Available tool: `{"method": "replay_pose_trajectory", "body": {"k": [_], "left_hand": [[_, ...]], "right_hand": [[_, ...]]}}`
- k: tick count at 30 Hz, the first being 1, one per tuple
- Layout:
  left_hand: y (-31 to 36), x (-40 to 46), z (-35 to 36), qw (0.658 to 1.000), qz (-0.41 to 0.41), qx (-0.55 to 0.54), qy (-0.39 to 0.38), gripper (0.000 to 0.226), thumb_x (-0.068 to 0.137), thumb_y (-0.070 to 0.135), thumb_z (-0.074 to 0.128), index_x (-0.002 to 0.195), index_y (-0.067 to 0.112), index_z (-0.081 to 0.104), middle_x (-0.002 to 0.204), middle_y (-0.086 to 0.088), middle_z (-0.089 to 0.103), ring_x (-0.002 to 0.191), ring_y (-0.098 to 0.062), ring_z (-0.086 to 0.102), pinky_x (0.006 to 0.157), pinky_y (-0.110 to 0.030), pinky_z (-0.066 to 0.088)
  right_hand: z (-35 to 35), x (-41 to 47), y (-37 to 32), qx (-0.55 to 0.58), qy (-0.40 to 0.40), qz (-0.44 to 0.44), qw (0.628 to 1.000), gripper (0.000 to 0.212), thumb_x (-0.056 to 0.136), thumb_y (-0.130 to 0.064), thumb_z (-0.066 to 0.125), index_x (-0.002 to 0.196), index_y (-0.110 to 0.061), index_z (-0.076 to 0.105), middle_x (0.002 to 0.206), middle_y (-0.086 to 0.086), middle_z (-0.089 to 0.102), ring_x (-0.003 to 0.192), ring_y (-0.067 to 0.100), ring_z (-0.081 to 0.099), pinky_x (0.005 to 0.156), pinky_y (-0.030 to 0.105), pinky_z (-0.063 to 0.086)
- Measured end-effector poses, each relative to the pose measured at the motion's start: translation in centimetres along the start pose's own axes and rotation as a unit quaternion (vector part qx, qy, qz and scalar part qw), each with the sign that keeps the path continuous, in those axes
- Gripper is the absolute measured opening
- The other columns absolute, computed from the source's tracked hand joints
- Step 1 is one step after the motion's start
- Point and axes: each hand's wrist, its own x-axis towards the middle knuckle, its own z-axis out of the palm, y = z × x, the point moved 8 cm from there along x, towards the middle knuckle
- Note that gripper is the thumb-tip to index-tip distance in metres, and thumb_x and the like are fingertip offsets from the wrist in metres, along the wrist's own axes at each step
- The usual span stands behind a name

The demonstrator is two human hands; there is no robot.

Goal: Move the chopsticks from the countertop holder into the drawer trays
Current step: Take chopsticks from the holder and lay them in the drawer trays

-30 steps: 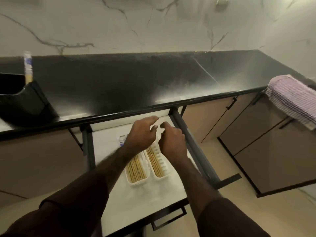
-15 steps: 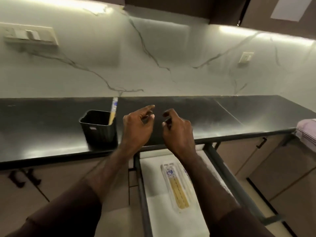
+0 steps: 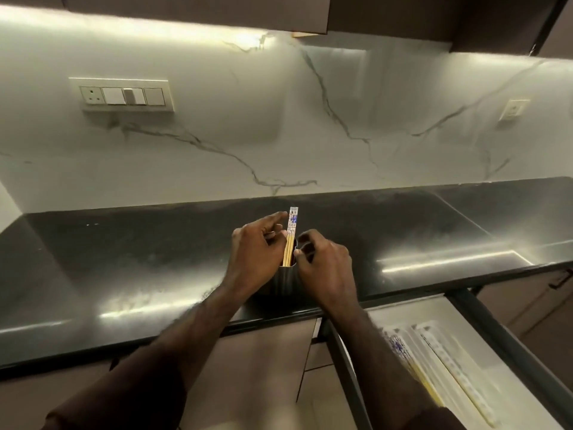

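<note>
A few wooden chopsticks with white and blue patterned tops stand upright in a dark holder near the black countertop's front edge. My left hand is against them from the left, fingers spread, index finger by their tops, thumb hidden. My right hand is at the holder's right rim, thumb and fingers curled close to the sticks' lower part. Whether either hand grips them is unclear. At lower right the drawer stands pulled out, with white trays holding several chopsticks.
The black countertop runs left and right under a marble wall with a switch panel and a small socket. Wall cabinets hang overhead. Closed cabinet doors sit below the counter left of the drawer.
Both hands rose from the drawer trays and moved left onto the countertop holder. The view swung up and left, so the holder now sits at the centre.
</note>
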Motion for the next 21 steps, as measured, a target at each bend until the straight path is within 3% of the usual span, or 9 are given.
{"method": "replay_pose_trajectory", "body": {"k": [3, 8, 14, 19, 21], "left_hand": [[-2.6, 1.6, 1.2, 1.000, -0.016, 0.002, -0.026, 0.040, 0.086, 0.011, 0.069, 0.125, 0.019, 0.064, 0.109, -0.004, 0.073, 0.093, -0.005, 0.068, 0.086, -0.017, 0.054], [-6.8, 5.0, 4.4, 0.996, -0.041, 0.019, -0.075, 0.046, 0.086, 0.012, 0.068, 0.130, 0.019, 0.058, 0.117, -0.006, 0.070, 0.103, -0.010, 0.067, 0.078, 0.001, 0.044], [-12.0, 9.9, 9.3, 0.985, -0.119, 0.007, -0.122, 0.050, 0.087, 0.013, 0.067, 0.135, 0.018, 0.054, 0.132, -0.001, 0.062, 0.117, -0.008, 0.060, 0.098, -0.022, 0.047], [-15.1, 12.4, 13.2, 0.967, -0.169, -0.012, -0.189, 0.057, 0.088, 0.011, 0.065, 0.142, 0.017, 0.046, 0.139, -0.003, 0.055, 0.129, -0.010, 0.050, 0.104, -0.022, 0.041], [-16.1, 12.8, 14.4, 0.958, -0.197, -0.046, -0.205, 0.059, 0.087, 0.011, 0.067, 0.142, 0.017, 0.045, 0.137, -0.003, 0.057, 0.128, -0.012, 0.052, 0.106, -0.029, 0.044]], "right_hand": [[2.4, 2.1, 1.0, -0.006, -0.010, 0.014, 1.000, 0.028, 0.092, -0.021, 0.065, 0.119, -0.016, 0.062, 0.105, 0.001, 0.072, 0.089, 0.009, 0.069, 0.083, 0.025, 0.057], [6.7, 5.8, 3.7, 0.004, -0.043, 0.045, 0.998, 0.026, 0.091, -0.021, 0.065, 0.117, -0.018, 0.063, 0.104, -0.002, 0.071, 0.087, 0.004, 0.066, 0.078, 0.018, 0.054], [10.8, 9.4, 7.3, 0.022, -0.088, 0.088, 0.992, 0.024, 0.091, -0.019, 0.065, 0.115, -0.021, 0.065, 0.100, -0.005, 0.071, 0.084, 0.002, 0.064, 0.069, 0.010, 0.043], [12.6, 10.9, 9.5, 0.009, -0.085, 0.126, 0.988, 0.016, 0.090, -0.015, 0.061, 0.104, -0.020, 0.068, 0.090, -0.005, 0.071, 0.081, 0.009, 0.065, 0.066, 0.016, 0.042], [12.8, 11.2, 10.0, 0.005, -0.072, 0.138, 0.988, 0.014, 0.089, -0.013, 0.060, 0.099, -0.019, 0.068, 0.089, -0.005, 0.069, 0.077, 0.006, 0.061, 0.061, 0.011, 0.036]]}}
